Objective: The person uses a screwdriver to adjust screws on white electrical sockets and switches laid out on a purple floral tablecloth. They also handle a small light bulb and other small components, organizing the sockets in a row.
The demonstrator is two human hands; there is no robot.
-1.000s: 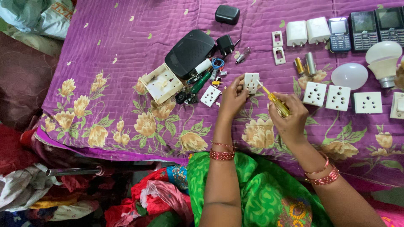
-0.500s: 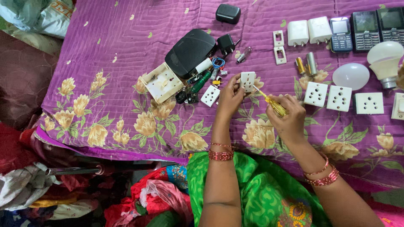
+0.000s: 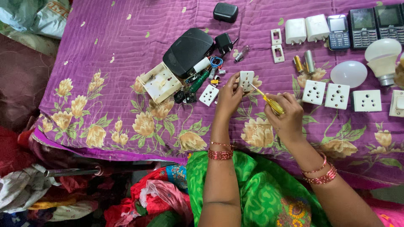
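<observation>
My left hand [image 3: 227,98] holds a small white electrical socket [image 3: 245,80] upright above the purple flowered bedspread [image 3: 126,75]. In my right hand [image 3: 287,115] is a yellow-handled screwdriver [image 3: 269,102], its thin tip touching the face of that socket. Another white socket [image 3: 208,95] lies just left of my left hand, beside a heap of small tools and wires [image 3: 198,80].
A black oval device [image 3: 187,51] and an open white switch box [image 3: 160,82] lie to the left. Three white sockets [image 3: 339,96], a bulb dome [image 3: 348,74], a bulb [image 3: 383,54], chargers [image 3: 306,29] and mobile phones [image 3: 362,21] sit at right. Cloth piles lie below the bed edge.
My hands have stayed nearly in place. The socket is now held a little higher and more upright, with the screwdriver tip kept against it.
</observation>
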